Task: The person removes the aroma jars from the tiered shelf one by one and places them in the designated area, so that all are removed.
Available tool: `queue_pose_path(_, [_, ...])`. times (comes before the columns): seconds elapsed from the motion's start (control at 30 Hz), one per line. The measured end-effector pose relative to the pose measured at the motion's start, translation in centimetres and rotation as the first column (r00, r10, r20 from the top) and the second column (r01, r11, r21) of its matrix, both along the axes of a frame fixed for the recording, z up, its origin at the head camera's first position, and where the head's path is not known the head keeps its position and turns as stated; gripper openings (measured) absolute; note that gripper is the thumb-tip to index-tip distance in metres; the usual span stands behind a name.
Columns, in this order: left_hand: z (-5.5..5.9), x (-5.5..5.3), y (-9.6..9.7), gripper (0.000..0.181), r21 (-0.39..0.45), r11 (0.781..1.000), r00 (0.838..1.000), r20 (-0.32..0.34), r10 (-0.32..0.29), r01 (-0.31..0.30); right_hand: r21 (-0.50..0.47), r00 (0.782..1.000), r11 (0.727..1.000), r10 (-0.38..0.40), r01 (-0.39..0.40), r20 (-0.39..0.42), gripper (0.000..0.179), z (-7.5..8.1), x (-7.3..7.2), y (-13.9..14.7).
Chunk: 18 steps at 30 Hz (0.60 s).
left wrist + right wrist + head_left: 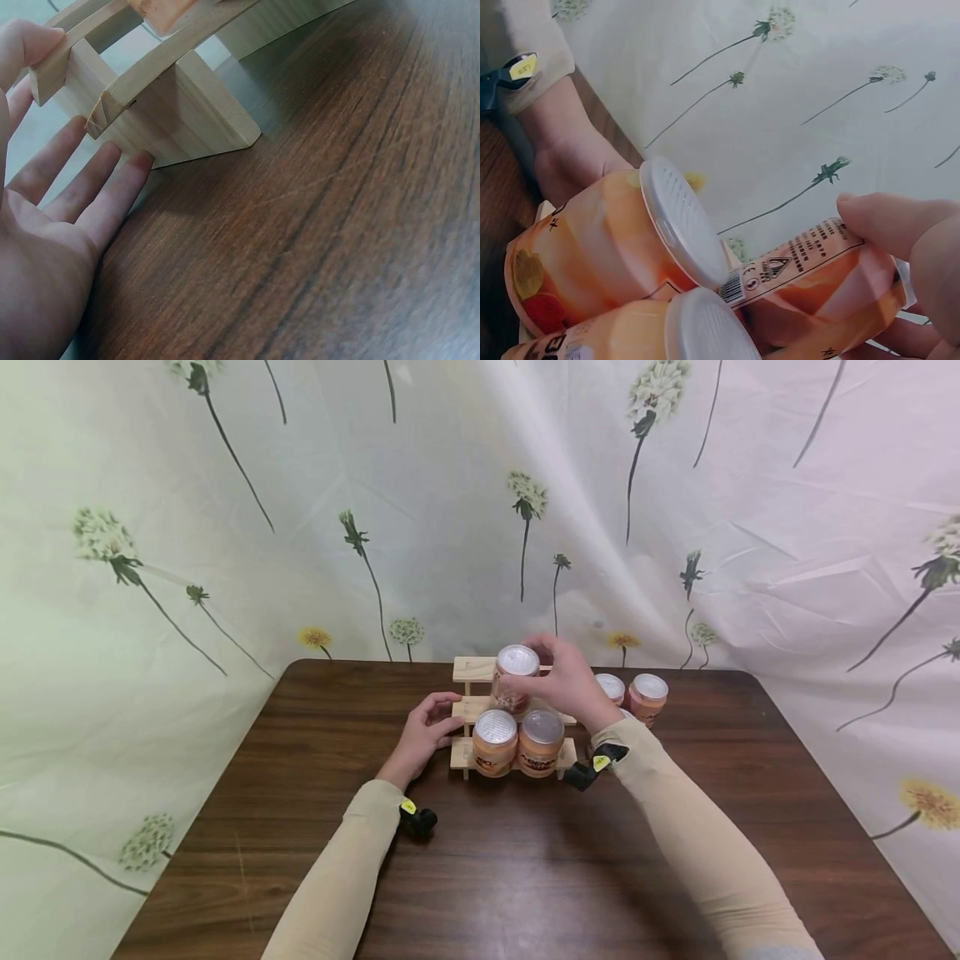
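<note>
A small stepped wooden rack (465,711) stands on the table, with three tiers. My right hand (566,681) grips an orange-labelled jar (517,662) with a pale lid, fingers and thumb round its sides, upright at the middle tier. In the right wrist view, the label of this held jar (810,289) shows small print and a barcode. Two similar jars, one left (495,743) and one right (542,743), stand side by side on the lowest tier. My left hand (420,735) touches the rack's left end, its fingers mostly extended against the wood (161,124).
To the right of the rack stand more orange jars, one far right (648,697) and one nearer (610,687), with another mostly hidden by my right wrist. Behind the brown wooden table (337,893) hangs a dandelion-printed cloth (450,527).
</note>
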<state>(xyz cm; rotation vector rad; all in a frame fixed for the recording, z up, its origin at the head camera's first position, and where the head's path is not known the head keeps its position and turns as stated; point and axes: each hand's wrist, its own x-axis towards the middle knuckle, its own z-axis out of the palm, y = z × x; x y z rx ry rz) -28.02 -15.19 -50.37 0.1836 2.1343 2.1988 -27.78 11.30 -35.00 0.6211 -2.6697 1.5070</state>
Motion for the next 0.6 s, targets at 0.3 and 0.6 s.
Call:
queue_pose_path(0.3, [0.0,0.0,0.0,0.043,0.0,1.0,1.0,0.0,-0.002,0.002,-0.166,1.0,0.986,-0.026,0.028,0.014,0.054,0.0,0.0,0.7])
queue_pose_path(0.6, [-0.1,0.0,-0.1,0.043,-0.014,1.0,1.0,-0.002,-0.004,0.004,-0.234,0.996,0.969,-0.087,0.086,0.005,0.055,0.2,0.3,2.0])
